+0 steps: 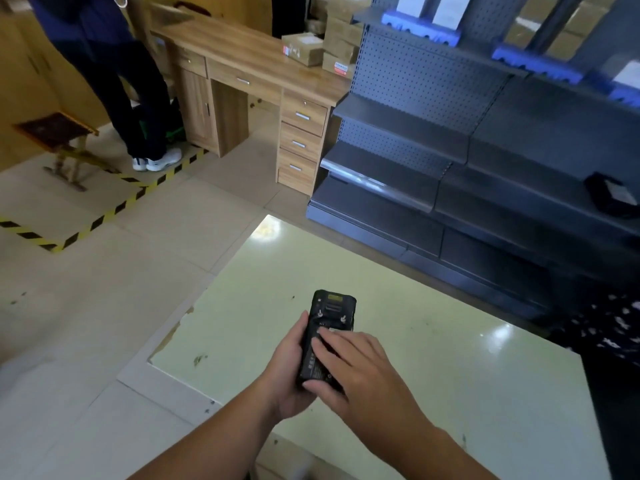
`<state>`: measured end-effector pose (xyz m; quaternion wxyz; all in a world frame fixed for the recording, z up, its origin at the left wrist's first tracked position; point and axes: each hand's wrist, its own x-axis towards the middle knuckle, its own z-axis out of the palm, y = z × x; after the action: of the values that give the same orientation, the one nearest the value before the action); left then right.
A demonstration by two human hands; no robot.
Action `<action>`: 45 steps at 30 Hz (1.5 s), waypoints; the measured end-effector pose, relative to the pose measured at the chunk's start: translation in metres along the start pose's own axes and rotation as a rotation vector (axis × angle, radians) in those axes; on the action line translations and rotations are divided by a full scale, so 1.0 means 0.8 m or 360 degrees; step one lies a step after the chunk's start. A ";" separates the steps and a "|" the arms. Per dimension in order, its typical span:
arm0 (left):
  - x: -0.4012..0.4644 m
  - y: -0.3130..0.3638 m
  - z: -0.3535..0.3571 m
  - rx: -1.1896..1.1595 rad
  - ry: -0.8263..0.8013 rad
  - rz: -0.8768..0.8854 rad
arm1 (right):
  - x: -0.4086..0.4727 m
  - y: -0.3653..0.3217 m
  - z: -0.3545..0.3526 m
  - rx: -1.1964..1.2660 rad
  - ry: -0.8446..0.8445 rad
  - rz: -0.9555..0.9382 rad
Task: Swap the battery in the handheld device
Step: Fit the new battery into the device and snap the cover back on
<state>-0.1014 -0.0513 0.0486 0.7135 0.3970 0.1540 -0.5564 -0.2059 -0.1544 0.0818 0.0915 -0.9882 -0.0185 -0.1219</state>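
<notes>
A black handheld device (332,308) lies back side up above the pale green table (433,341), its top end pointing away from me. My left hand (289,372) cradles it from below and the left side. My right hand (356,362) lies flat over its lower back, fingers pressing on a black battery (310,363) that sits in the device's back; most of the battery is hidden under my fingers. A second black flat object (613,199), possibly a cover or battery, rests on a dark shelf at the right.
Dark metal shelving (485,150) stands right behind the table. A wooden desk (249,71) with cardboard boxes (304,48) is further back. A person (114,81) stands at the upper left beside a small stool (59,133), near yellow-black floor tape (104,216).
</notes>
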 end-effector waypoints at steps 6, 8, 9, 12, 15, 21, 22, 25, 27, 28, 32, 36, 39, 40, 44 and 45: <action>-0.008 -0.015 0.005 0.0075 -0.0038 -0.0049 | -0.010 0.008 -0.017 0.0059 -0.0069 0.0255; -0.009 -0.018 0.006 0.0098 -0.0055 -0.0042 | -0.013 0.010 -0.020 0.0132 -0.0068 0.0334; -0.009 -0.019 0.006 0.0106 -0.0062 -0.0032 | -0.015 0.012 -0.019 0.0171 -0.0075 0.0368; -0.015 -0.022 0.004 0.0169 -0.0078 -0.0006 | -0.021 0.012 -0.014 0.0406 -0.0193 0.0569; -0.019 -0.023 0.005 0.0135 -0.0104 -0.0020 | -0.024 0.011 -0.013 0.0502 -0.0331 0.0680; -0.023 -0.024 0.011 0.0078 -0.0137 -0.0020 | -0.017 0.017 -0.017 0.0579 -0.0468 0.0707; -0.023 -0.023 0.012 0.0092 -0.0155 -0.0015 | -0.017 0.018 -0.019 0.0695 -0.0440 0.0775; -0.022 -0.021 0.014 0.0196 -0.0192 0.0001 | -0.020 0.019 -0.023 0.1179 -0.0372 0.1040; -0.021 -0.021 0.017 0.0274 -0.0184 -0.0010 | -0.023 0.023 -0.021 0.1455 -0.0387 0.1094; -0.022 -0.022 0.019 0.0296 -0.0174 -0.0016 | -0.025 0.026 -0.019 0.1560 -0.0410 0.1093; -0.017 -0.025 0.019 0.0278 -0.0144 -0.0072 | -0.027 0.032 -0.020 0.1723 -0.0461 0.1069; -0.013 -0.027 0.021 0.0249 -0.0128 -0.0100 | -0.027 0.033 -0.008 0.1748 -0.0407 0.1133; -0.012 -0.030 0.023 0.0218 -0.0099 -0.0104 | -0.025 0.030 0.002 0.1750 -0.0330 0.1206; -0.013 -0.030 0.024 0.0210 -0.0087 -0.0108 | -0.024 0.029 0.004 0.1742 -0.0311 0.1226; -0.013 -0.029 0.026 0.0179 -0.0075 -0.0077 | -0.017 0.024 0.008 0.1764 -0.0246 0.1208; -0.012 -0.027 0.027 0.0164 -0.0079 -0.0071 | -0.015 0.024 0.007 0.1762 -0.0234 0.1193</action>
<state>-0.1295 -0.0621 0.0604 0.6831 0.4158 0.1161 -0.5890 -0.2153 -0.1724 0.0699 0.6194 -0.7407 0.2600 0.0131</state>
